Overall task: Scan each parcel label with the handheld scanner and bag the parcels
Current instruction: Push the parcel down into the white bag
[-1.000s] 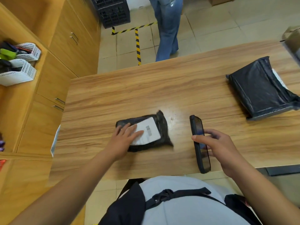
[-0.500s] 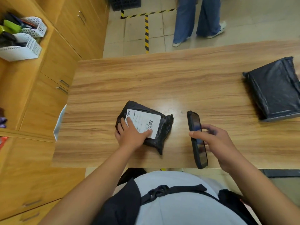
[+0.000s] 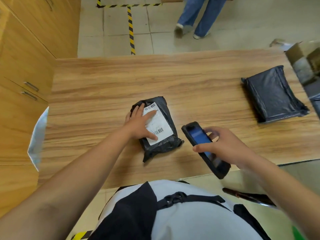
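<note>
Although the white label [image 3: 162, 124] on the small black parcel [image 3: 166, 144] carries two barcodes, one along its far edge and one near its lower right corner, the printed lines between them are too small to read. No brand shows on the black wrapping. The handheld scanner [image 3: 199, 139] has a lit blue screen, and nothing on it can be read.

The small parcel lies on the wooden table [image 3: 138, 80] towards its near edge, with bare wood beyond it and to its left. A larger black parcel [image 3: 271, 96] lies well apart near the table's right end, just beside an open cardboard box [image 3: 294, 54]. Wooden cabinets [image 3: 22, 66] stand close along the table's left end. Beyond the far edge, a person in jeans [image 3: 199, 16] stands on tiled floor marked with yellow and black tape [image 3: 130, 28].

The left hand [image 3: 139, 125] lies flat on the small parcel, fingers straight and spread, covering the label's left side. The right hand [image 3: 226, 146] grips the scanner, thumb laid across the screen and fingers curled behind it. The scanner is tilted, held just to the right of the small parcel, with its far end nearest the label's lower corner.
</note>
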### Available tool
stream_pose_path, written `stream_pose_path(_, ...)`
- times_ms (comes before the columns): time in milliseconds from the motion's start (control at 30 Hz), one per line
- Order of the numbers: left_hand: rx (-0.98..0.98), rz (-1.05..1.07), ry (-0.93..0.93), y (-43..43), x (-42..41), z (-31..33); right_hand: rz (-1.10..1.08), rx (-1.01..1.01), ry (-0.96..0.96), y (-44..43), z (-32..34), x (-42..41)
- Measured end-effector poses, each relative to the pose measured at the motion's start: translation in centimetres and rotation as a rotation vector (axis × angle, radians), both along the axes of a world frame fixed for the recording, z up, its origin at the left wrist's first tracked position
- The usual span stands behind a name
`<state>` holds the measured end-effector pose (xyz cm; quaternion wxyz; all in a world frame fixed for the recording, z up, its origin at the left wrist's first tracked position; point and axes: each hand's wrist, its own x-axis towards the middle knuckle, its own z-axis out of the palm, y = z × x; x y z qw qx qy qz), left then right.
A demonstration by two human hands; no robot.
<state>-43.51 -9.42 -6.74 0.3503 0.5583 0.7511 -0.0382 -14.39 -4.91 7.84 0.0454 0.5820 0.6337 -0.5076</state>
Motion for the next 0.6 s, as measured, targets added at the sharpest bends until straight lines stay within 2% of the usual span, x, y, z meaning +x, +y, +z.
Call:
stream_pose_path(133,0.115,-0.024,0.055,-0.3,0.8,-0.6,0.231,0.085,-0.201,0.2,1.4,-2.5)
stream_pose_path(267,0.307,0.158,-0.015,-2.8,1.8,-1.4,0.453,0.205,-0.464,0.0,1.8,-5.0)
stream_pose_path(433,0.303,0.212,-0.081,-5.3,2.6,-2.2,0.59,0.223,-0.614,-0.5,1.8,-7.5)
stream_pose_path(600,0.288,0.2,-0.135,-5.2,2.1,-2.7,0.607,0.236,-0.697,-0.9,1.6,-8.6)
